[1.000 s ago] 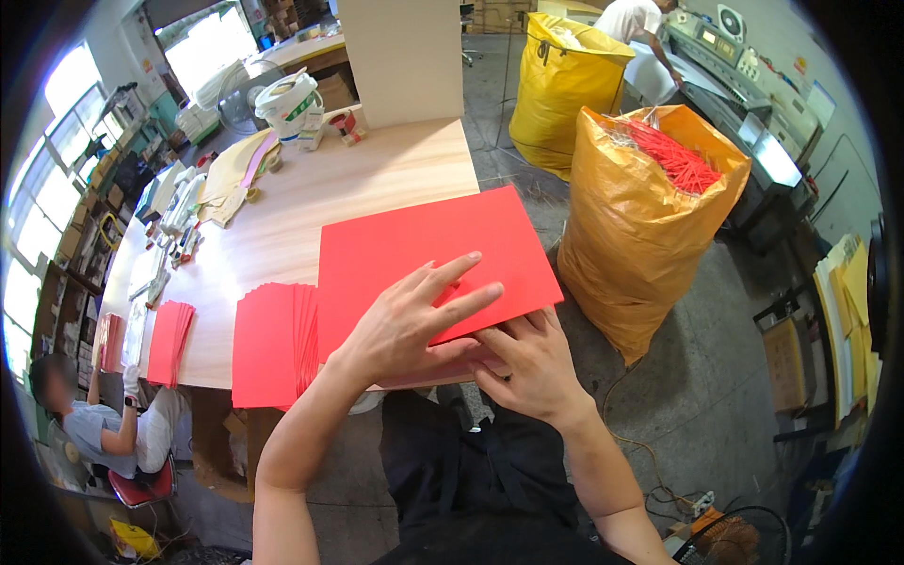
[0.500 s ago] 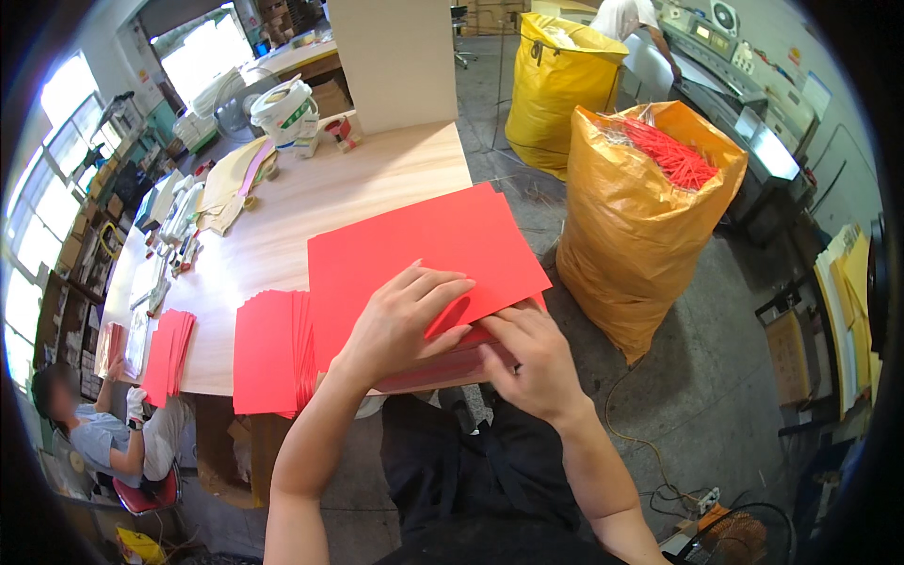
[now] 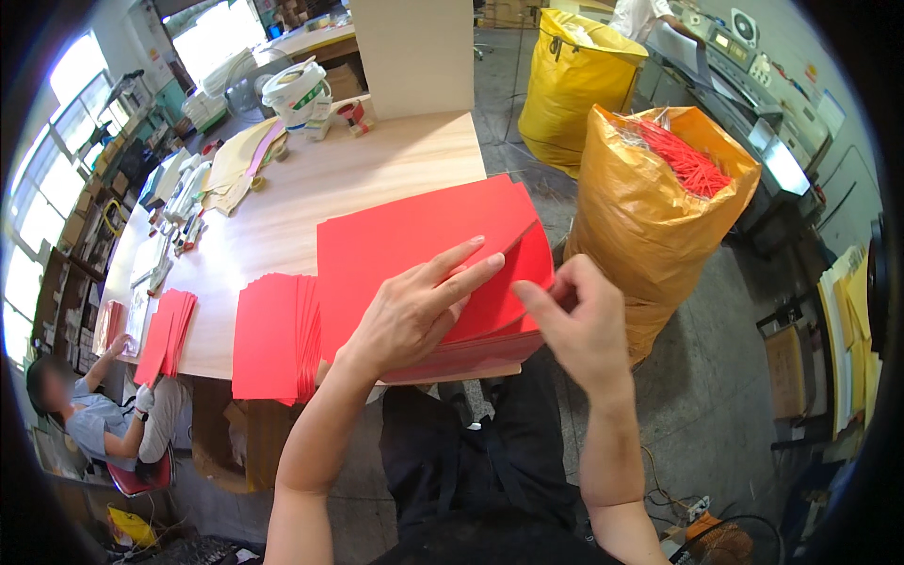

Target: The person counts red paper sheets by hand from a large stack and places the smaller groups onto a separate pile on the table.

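Note:
A thick stack of large red paper sheets (image 3: 405,217) lies at the table's near right corner. My left hand (image 3: 414,306) rests over its top, fingers stretched out, the fingertips by a raised or bent edge of the top sheet. What lies beneath its palm is hidden. Beside the stack's right edge is my right hand (image 3: 589,325), its fingers curled and its thumb apart from them, pointing at the sheets. Nothing shows between that thumb and the fingers. Left of the stack, touching or very near it, a fanned pile of narrower red sheets (image 3: 268,334) overhangs the table's front edge.
An orange sack (image 3: 650,245) full of red paper strips stands right of the table (image 3: 405,151), with a yellow sack (image 3: 574,94) behind. A white bucket (image 3: 294,99) sits near the pillar. At left a seated person (image 3: 104,424) handles a smaller red pile (image 3: 168,330).
My right hand has moved right, away from the top sheet's near corner. That sheet's right side now looks bent. My left hand's fingers have shifted right and up along it.

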A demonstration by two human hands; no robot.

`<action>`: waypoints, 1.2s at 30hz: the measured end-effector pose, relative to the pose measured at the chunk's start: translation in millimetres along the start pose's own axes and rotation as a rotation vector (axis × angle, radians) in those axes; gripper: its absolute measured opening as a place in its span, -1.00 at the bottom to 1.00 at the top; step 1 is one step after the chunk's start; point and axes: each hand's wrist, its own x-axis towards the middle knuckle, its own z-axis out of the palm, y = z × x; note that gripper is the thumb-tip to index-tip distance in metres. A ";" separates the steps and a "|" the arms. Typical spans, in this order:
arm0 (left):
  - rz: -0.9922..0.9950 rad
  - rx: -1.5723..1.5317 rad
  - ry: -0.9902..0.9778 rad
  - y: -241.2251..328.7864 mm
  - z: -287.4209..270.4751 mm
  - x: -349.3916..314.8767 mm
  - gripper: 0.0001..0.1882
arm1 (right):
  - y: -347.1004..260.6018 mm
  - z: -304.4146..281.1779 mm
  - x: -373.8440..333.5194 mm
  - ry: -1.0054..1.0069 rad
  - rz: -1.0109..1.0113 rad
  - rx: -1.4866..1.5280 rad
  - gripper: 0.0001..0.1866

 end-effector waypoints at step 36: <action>-0.002 -0.012 -0.013 -10.6 0.5 -3.5 -0.55 | 22.9 12.9 16.3 -0.112 0.311 0.726 -0.59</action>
